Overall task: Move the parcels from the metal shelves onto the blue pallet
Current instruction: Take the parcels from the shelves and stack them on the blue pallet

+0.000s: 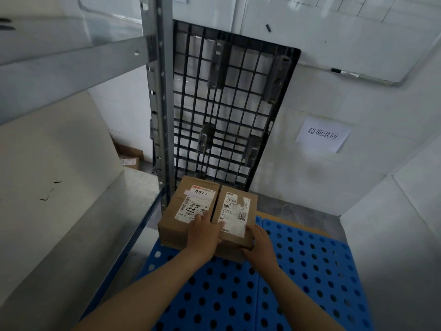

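Two brown cardboard parcels with white shipping labels stand side by side at the far left corner of the blue perforated pallet (298,283). The left parcel (183,211) is wider; the right parcel (235,211) touches it. My left hand (202,231) lies flat over the seam between them, fingers spread on their tops. My right hand (260,244) grips the near right corner of the right parcel. The metal shelves (71,199) stand to the left, their grey upright (158,103) right behind the left parcel.
A black plastic grid pallet (229,111) leans upright against the white wall behind the parcels. A paper sign (322,134) hangs on the wall at right. A small carton (130,155) lies on the floor behind the shelf. A whiteboard ledge holds a marker (338,71).
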`<state>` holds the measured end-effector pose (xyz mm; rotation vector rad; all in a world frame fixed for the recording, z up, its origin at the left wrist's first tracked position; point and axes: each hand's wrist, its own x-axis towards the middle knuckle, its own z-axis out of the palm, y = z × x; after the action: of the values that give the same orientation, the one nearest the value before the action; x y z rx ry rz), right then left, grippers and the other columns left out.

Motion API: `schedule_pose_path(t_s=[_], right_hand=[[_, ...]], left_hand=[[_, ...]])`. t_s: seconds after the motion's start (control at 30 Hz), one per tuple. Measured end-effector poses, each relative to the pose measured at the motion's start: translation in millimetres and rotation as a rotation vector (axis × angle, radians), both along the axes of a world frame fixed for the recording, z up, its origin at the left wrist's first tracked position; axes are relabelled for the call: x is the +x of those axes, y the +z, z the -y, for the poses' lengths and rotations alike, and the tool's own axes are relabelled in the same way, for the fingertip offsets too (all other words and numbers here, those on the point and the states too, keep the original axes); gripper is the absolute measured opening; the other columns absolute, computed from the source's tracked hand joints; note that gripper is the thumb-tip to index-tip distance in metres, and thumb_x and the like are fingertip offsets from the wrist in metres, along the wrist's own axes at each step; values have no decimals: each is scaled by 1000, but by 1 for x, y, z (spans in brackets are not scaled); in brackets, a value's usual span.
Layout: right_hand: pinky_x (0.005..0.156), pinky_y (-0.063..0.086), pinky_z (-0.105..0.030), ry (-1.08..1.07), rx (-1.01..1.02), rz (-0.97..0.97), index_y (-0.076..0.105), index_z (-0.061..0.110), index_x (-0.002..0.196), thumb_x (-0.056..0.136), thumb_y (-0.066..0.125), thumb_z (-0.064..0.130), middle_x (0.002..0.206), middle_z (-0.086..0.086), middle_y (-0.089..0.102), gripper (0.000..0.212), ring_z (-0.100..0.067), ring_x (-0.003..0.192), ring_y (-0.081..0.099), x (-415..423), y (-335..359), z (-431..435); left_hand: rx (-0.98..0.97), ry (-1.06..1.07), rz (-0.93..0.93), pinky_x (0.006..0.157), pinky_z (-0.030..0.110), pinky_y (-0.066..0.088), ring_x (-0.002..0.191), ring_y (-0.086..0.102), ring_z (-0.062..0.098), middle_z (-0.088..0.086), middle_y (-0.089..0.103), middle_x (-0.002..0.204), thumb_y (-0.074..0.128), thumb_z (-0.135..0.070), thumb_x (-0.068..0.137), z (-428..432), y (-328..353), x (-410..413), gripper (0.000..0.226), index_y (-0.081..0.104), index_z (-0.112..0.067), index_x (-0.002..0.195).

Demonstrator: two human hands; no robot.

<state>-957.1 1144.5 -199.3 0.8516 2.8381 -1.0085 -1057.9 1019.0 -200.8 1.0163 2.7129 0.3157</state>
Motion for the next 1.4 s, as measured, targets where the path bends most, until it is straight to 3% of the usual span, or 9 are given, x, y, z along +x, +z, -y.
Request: schedule_pose_path(t_s=[0.1, 0.17, 0.37, 0.53, 0.7, 0.83, 1.07, 1.23, 1.4], right_hand=[[111, 26, -33, 87, 48, 52, 27, 16, 140, 78, 67, 16, 150, -8, 21, 74, -25, 139, 21, 1, 17, -1], [108, 29, -30, 140, 105, -25, 33, 13, 136, 77, 68, 16, 141, -7, 35, 69, -24, 133, 30, 1, 31, -1], [114, 23, -31, 242, 111, -55, 31, 12, 138, 86, 57, 11, 146, -6, 32, 58, -22, 135, 27, 22, 56, -6], [113, 22, -30, 410, 151, -78, 32, 15, 140, 89, 54, 12, 148, -4, 30, 56, -20, 137, 25, 44, 63, -8], [108, 28, -29, 639, 176, -166, 38, 13, 135, 88, 54, 16, 142, -7, 39, 49, -22, 130, 35, 64, 72, 19], [107, 24, -23, 827, 144, -213, 35, 16, 138, 88, 56, 19, 143, -5, 38, 54, -19, 132, 33, 82, 82, 59], [111, 21, -24, 1155, 63, -331, 33, 9, 138, 90, 56, 17, 145, -7, 36, 54, -20, 135, 31, 119, 105, 169], [106, 31, -26, 1335, -36, -407, 45, 5, 129, 86, 58, 8, 133, -15, 49, 46, -28, 125, 44, 171, 122, 262], [95, 41, -26, 1449, -57, -444, 54, 18, 120, 83, 64, 21, 123, -5, 59, 38, -20, 111, 55, 257, 140, 356]], left_hand=[[-1, -21, 78, 113, 46, 26, 137, 19, 34, 11, 18, 152, 54, -28, 91, 3, 10, 2, 52, 35, -24, 139], [32, -2, 111, 113, 46, 27, 138, 19, 33, 10, 16, 153, 54, -26, 92, 6, 18, 7, 54, 32, -23, 141], [160, 127, 49, 101, 39, 40, 121, 42, 27, 9, 43, 135, 55, -27, 90, 18, 41, 46, 51, 35, -21, 138], [275, 291, 5, 102, 36, 41, 121, 47, 25, 9, 51, 132, 57, -23, 89, 33, 57, 100, 48, 41, -15, 134], [187, 531, 15, 97, 39, 42, 122, 41, 29, 10, 45, 134, 52, -29, 92, 61, 61, 157, 43, 40, -13, 130], [153, 690, -2, 101, 39, 39, 126, 37, 31, 12, 39, 139, 47, -32, 95, 97, 72, 200, 50, 30, -15, 139], [153, 966, -123, 99, 35, 37, 123, 40, 27, 11, 41, 138, 45, -27, 95, 196, 103, 285, 46, 33, -15, 138], [112, 1166, -211, 102, 38, 38, 124, 42, 29, 10, 43, 138, 48, -24, 93, 277, 125, 371, 46, 36, -16, 137], [89, 1332, -232, 100, 41, 40, 125, 39, 32, 12, 43, 137, 48, -25, 93, 352, 137, 483, 44, 37, -15, 135]])
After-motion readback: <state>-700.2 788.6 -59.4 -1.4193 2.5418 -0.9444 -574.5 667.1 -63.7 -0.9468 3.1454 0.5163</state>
